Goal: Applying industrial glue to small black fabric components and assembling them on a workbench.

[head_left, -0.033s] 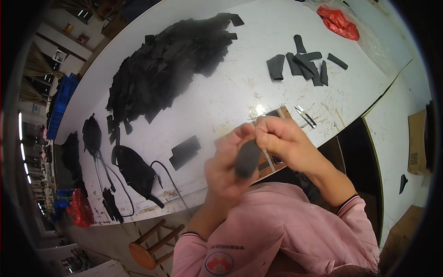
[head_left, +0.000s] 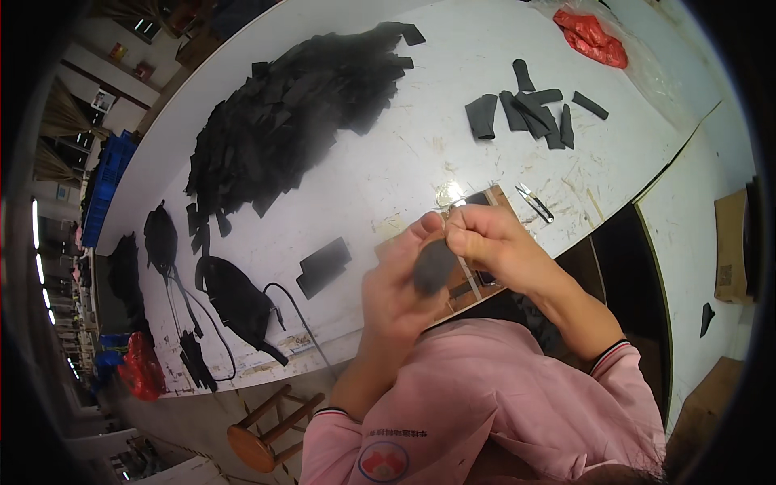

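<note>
Both hands meet just above the near edge of the white, scratched surface (head_left: 388, 170), over a brown wooden board (head_left: 485, 279) that lies at that edge. The left hand (head_left: 396, 295) is closed around a small dark grey rolled strip of flexible material (head_left: 434, 265), thumb up along it; the right hand (head_left: 485, 238) pinches the upper end of the same strip, its grip clenched on it and on what looks like a thin pale tool or thread, too fine to tell. So the strip is held in the air between both hands, close to the pink-sleeved chest.

Toward the far left of the surface lies a big heap of flat black cut pieces (head_left: 299, 105), by far the larger stock. Toward the far right corner sits a small cluster of rolled dark strips (head_left: 529, 105), only a handful, beside a crumpled red plastic bag (head_left: 594, 36). A pair of small metal snips (head_left: 533, 202) rests just right of the board, and a flat black rectangular piece (head_left: 323, 267) lies alone near the front edge, left of the hands. Black bags with cords (head_left: 234, 299) lie at the left end.

Judging by the few rolled pieces against the large flat heap, the work seems to be at an early stage, with most pieces left
</note>
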